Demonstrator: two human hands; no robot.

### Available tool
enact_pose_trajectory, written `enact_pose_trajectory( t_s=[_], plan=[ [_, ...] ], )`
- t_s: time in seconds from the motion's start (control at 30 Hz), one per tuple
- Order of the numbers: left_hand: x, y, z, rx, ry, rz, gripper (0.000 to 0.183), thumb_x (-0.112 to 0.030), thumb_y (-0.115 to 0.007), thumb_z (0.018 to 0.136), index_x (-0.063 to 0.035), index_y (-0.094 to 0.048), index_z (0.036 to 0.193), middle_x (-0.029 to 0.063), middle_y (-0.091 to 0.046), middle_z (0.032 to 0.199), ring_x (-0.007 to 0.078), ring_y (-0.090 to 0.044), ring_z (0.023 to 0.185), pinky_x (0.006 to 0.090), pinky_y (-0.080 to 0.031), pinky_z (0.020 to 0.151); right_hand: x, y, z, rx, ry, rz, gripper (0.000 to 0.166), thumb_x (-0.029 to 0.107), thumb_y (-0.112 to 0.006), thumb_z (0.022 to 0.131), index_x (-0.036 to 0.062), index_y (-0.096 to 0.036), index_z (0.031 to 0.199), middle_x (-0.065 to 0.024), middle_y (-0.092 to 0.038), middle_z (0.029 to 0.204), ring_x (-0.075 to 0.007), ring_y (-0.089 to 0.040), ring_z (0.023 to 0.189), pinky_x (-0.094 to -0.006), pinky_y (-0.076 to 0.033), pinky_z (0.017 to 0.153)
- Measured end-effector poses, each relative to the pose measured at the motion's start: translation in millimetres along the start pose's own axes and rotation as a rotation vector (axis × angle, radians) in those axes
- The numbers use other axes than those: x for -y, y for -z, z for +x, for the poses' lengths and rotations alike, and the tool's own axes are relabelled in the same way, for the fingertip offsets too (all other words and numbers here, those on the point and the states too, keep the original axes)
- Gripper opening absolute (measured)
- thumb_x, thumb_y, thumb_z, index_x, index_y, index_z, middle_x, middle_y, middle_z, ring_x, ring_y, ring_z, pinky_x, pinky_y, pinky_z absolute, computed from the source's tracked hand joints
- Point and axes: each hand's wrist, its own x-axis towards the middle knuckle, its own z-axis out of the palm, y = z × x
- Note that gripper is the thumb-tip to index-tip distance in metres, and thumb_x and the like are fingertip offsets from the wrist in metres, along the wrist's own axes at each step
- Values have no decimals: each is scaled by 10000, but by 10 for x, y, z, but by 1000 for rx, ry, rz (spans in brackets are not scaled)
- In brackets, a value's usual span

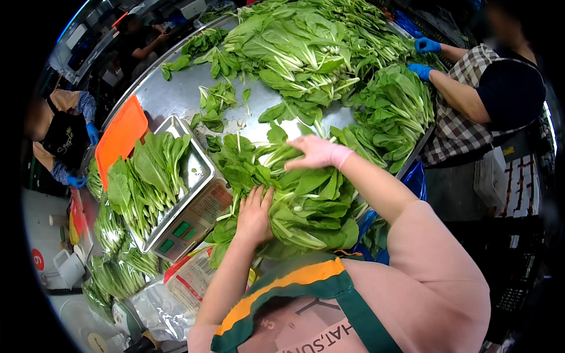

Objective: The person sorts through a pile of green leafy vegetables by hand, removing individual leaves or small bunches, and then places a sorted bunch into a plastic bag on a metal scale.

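Before me lies a loose pile of leafy greens (309,212) with pale stems, on a metal table (163,95). My left hand (256,216), bare, rests on the pile's left side with its fingers spread. My right hand (315,152), in a pink glove, reaches over the pile's upper part with fingers apart; its fingertips are near or on some stems, and I cannot tell whether it grips any. To the left, a bunch of greens (148,176) lies in the steel tray (196,170) of a digital scale (181,234).
A large heap of greens (304,48) covers the far side. An orange plastic basket (119,137) stands behind the scale. Bagged greens (119,269) and clear plastic bags (163,309) lie at lower left. Blue-gloved co-workers stand right (468,97) and left (66,132); another person (137,44) is farther back.
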Motion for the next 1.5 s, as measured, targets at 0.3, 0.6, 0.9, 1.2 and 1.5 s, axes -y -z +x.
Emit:
enact_pose_trajectory(
  t_s=[0.3,0.6,0.9,1.2,1.5],
  plan=[
    [-7,-213,-167,-333,9,-336,698,-195,-764,601,-63,-491,1229,197,-502,1229,360,-470,1163,391,-399,965,814,-561,-995,-27,-161,293,1151,606,-692,601,-49,-179,1396,-263,-411,1298,-348,-424,1198,-358,-344,1013],
    [126,-410,-79,-397,424,-1598,346,-30,-505,855,21,-474,1195,107,-566,1055,196,-573,906,326,-501,779,1068,-1240,-603,-475,-209,1159,1094,403,-805,630,-24,-169,1411,-198,-474,1273,-236,-474,1164,-311,-339,1018],
    [-479,562,-159,-516,314,-1242,378,50,-640,775,64,-478,1116,98,-572,985,158,-577,796,289,-511,686,1539,-722,-871,-787,201,1659,893,225,-787,708,17,-247,1387,-89,-473,1248,-151,-462,1113,-304,-370,973],
    [-1473,1188,-140,-266,-129,-1448,440,-117,-578,829,2,-464,1237,156,-564,1147,271,-539,1075,394,-444,911,1548,-473,-1799,-836,626,2196,606,91,-611,834,12,-294,1344,-138,-526,1190,-218,-552,1054,-305,-468,900],
    [-3367,512,281,145,-660,247,394,-35,-623,706,-22,-518,1085,191,-572,1081,329,-568,1007,458,-498,773,1115,-786,-3047,-1027,792,2607,445,170,-567,876,11,-420,1265,-142,-554,1177,-262,-588,1007,-370,-464,913]
  ],
)
